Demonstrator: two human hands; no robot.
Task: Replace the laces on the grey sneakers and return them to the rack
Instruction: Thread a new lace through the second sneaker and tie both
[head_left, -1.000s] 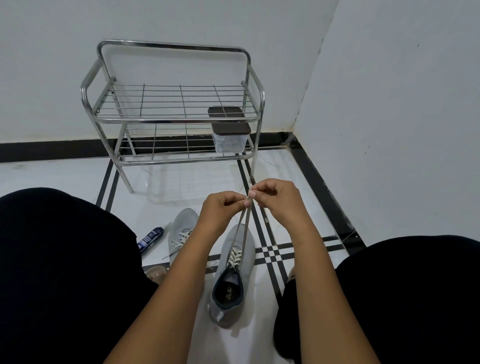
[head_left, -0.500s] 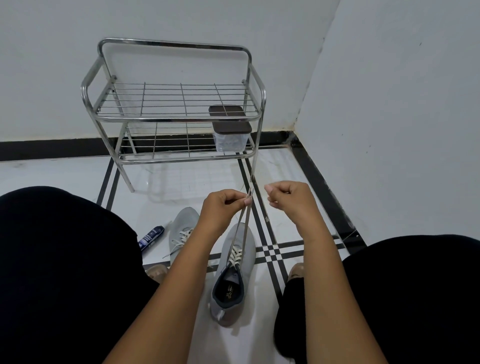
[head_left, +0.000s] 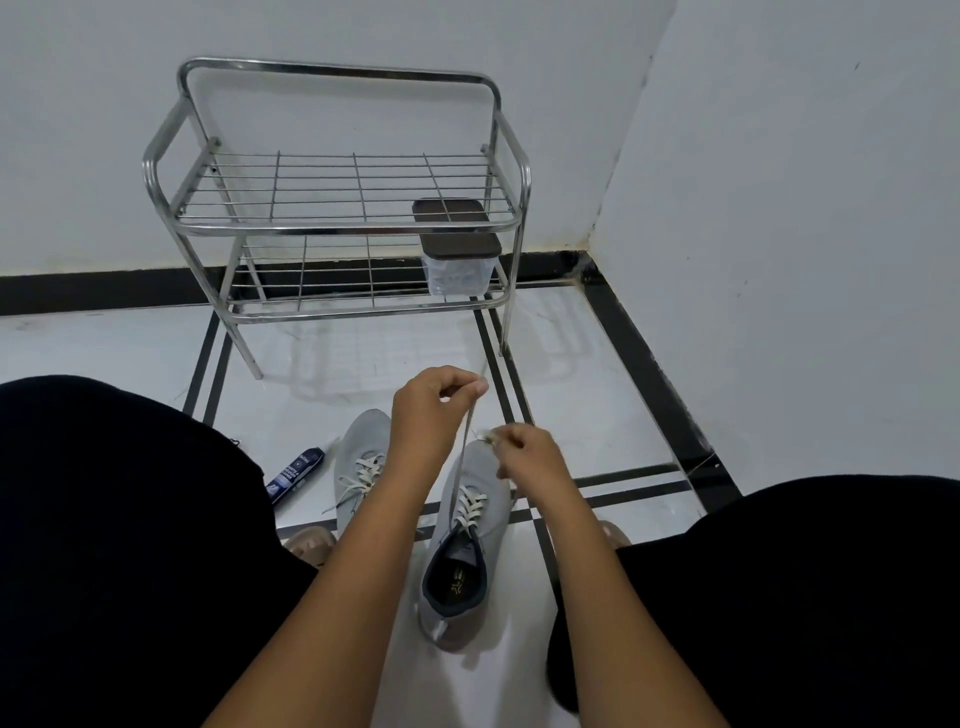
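Observation:
Two grey sneakers lie on the white floor between my knees. The nearer sneaker (head_left: 462, 561) points away from me, its cream lace (head_left: 470, 506) crossed over the tongue. My left hand (head_left: 434, 402) pinches the lace's ends and holds them taut above the toe. Just over the toe, lower and to the right, my right hand (head_left: 524, 452) pinches a small bit of lace. The other sneaker (head_left: 361, 467), also laced, lies to the left, partly behind my left forearm. The steel rack (head_left: 337, 223) stands against the far wall.
A clear box with a dark lid (head_left: 460, 260) sits on the rack's lower shelf at the right. A dark blue tube (head_left: 296, 475) lies on the floor left of the sneakers. My black-clad knees flank the shoes. A wall rises close on the right.
My hands, together at the lace ends a second ago, have parted. The right hand dropped down toward the shoe's toe while the left stayed up holding the lace taut.

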